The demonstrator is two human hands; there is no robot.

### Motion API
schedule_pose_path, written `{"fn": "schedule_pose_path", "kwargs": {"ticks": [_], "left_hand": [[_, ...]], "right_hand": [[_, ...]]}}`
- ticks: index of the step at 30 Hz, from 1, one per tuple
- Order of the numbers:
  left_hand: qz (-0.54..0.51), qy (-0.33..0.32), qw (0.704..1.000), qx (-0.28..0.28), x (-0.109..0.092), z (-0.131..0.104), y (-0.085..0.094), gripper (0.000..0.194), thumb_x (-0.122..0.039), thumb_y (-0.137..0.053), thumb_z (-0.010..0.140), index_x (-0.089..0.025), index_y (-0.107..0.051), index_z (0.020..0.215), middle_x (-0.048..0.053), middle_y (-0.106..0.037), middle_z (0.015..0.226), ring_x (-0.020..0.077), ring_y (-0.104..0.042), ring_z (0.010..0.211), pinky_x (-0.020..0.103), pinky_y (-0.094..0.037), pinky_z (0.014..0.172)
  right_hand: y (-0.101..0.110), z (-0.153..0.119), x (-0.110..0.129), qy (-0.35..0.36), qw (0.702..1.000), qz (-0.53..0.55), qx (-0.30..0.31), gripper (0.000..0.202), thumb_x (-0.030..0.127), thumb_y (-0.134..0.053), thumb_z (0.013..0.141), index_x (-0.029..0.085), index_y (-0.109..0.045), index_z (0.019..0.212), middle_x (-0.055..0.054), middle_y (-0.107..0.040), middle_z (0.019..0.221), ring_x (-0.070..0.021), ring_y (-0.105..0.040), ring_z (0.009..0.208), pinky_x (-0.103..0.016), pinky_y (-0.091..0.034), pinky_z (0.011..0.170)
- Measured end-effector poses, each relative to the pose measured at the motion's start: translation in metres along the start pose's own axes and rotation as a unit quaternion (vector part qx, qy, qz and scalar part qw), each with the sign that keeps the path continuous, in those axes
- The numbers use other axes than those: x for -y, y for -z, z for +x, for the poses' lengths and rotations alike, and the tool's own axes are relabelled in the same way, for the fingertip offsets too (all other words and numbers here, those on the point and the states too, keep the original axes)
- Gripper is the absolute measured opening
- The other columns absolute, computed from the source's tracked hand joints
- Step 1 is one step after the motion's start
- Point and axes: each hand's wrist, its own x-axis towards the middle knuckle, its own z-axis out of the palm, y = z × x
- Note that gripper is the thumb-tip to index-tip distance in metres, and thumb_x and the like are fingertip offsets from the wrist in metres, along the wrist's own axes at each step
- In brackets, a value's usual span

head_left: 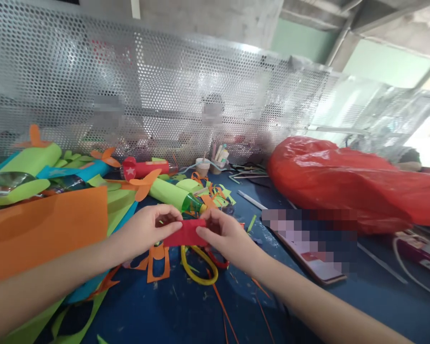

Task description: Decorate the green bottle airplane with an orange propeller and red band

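The left hand (155,225) and right hand (226,234) are clamping their fingers on a red piece (186,233), seemingly folding it; the next move is probably needing even edges.

On the desk (157,315), a sheet (46,234) lies at left. Between the left hand (163,222) and the right hand (224,231) is a strip (188,233), with a loop (199,281) just before it. Behind the hands lies 1 bottle (168,193), and farther back stands 1 cup (202,169) before a screen (179,91). At right lies a phone (306,253), a bag (326,177) behind it.
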Motion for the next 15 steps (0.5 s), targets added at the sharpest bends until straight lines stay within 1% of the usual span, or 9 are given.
{"fn": "schedule_pose_path", "kwargs": {"ticks": [2,3,4,6,8,10,11,13,15], "left_hand": [[0.006,-0.009,1.0,-0.012,0.003,0.003,0.001,0.014,-0.035,-0.061,0.082,-0.023,-0.069,0.085,0.001,-0.071,0.087,0.0203,-0.066,0.08,0.029,-0.05,0.073],[-0.01,-0.006,1.0,-0.012,0.004,0.004,0.002,0.014,-0.035,-0.062,0.082,-0.023,-0.069,0.086,0.001,-0.071,0.088,0.0203,-0.066,0.081,0.029,-0.05,0.073],[-0.04,0.004,0.999,-0.011,0.006,0.004,0.002,0.015,-0.035,-0.064,0.081,-0.023,-0.069,0.089,0.001,-0.071,0.09,0.02,-0.066,0.082,0.029,-0.05,0.073],[-0.138,0.035,0.99,-0.018,0.009,0.003,0.001,0.023,-0.037,-0.069,0.079,-0.024,-0.068,0.098,0.0,-0.071,0.091,0.019,-0.066,0.082,0.028,-0.051,0.073],[-0.263,0.066,0.962,-0.036,0.011,0.0,-0.002,0.033,-0.037,-0.073,0.077,-0.023,-0.065,0.105,0.002,-0.071,0.093,0.0182,-0.067,0.083,0.028,-0.053,0.075],[-0.364,0.086,0.927,-0.038,0.011,-0.004,-0.006,0.034,-0.034,-0.074,0.077,-0.02,-0.065,0.107,0.005,-0.072,0.098,0.0182,-0.068,0.088,0.029,-0.053,0.081],[-0.394,0.092,0.914,-0.029,0.012,-0.006,-0.008,0.031,-0.033,-0.074,0.078,-0.019,-0.066,0.105,0.006,-0.073,0.101,0.0181,-0.068,0.09,0.029,-0.053,0.084],[-0.423,0.101,0.9,-0.004,0.013,-0.01,-0.013,0.023,-0.032,-0.073,0.08,-0.018,-0.071,0.098,0.007,-0.074,0.101,0.0176,-0.068,0.09,0.028,-0.053,0.087],[-0.438,0.101,0.893,0.006,0.017,-0.014,-0.018,0.02,-0.034,-0.073,0.08,-0.017,-0.074,0.092,0.007,-0.076,0.097,0.0186,-0.069,0.09,0.028,-0.052,0.088]], "right_hand": [[-0.001,0.0,-0.002,-0.041,0.998,0.021,0.038,0.023,0.032,-0.067,0.076,0.02,-0.047,0.079,0.006,-0.057,0.06,-0.0092,-0.055,0.052,-0.022,-0.045,0.05],[-0.002,-0.001,-0.003,-0.055,0.996,0.032,0.056,0.025,0.035,-0.067,0.077,0.02,-0.048,0.08,0.005,-0.059,0.058,-0.0092,-0.056,0.05,-0.022,-0.046,0.05],[-0.003,-0.001,-0.004,-0.063,0.995,0.043,0.068,0.027,0.04,-0.066,0.078,0.02,-0.049,0.08,0.005,-0.061,0.057,-0.0092,-0.057,0.049,-0.022,-0.047,0.051],[-0.005,-0.002,-0.004,-0.068,0.993,0.069,0.074,0.034,0.049,-0.066,0.078,0.019,-0.05,0.082,0.004,-0.063,0.055,-0.0094,-0.06,0.048,-0.021,-0.048,0.051],[-0.006,-0.002,-0.004,-0.072,0.99,0.105,0.06,0.041,0.054,-0.07,0.072,0.019,-0.051,0.084,0.004,-0.065,0.057,-0.0106,-0.063,0.05,-0.021,-0.049,0.051],[-0.008,-0.002,-0.004,-0.078,0.986,0.141,0.031,0.045,0.054,-0.073,0.068,0.019,-0.051,0.085,0.004,-0.067,0.061,-0.0118,-0.066,0.054,-0.022,-0.051,0.054],[-0.009,-0.002,-0.004,-0.081,0.984,0.155,0.015,0.045,0.053,-0.074,0.068,0.019,-0.051,0.086,0.003,-0.067,0.063,-0.012,-0.067,0.056,-0.022,-0.051,0.056],[-0.011,-0.002,-0.004,-0.085,0.983,0.164,-0.008,0.045,0.054,-0.074,0.069,0.019,-0.053,0.087,0.003,-0.067,0.066,-0.0124,-0.068,0.057,-0.022,-0.051,0.057],[-0.012,-0.002,-0.003,-0.093,0.986,0.141,0.001,0.044,0.056,-0.071,0.071,0.018,-0.056,0.087,0.001,-0.066,0.068,-0.0134,-0.067,0.059,-0.022,-0.05,0.055]]}}
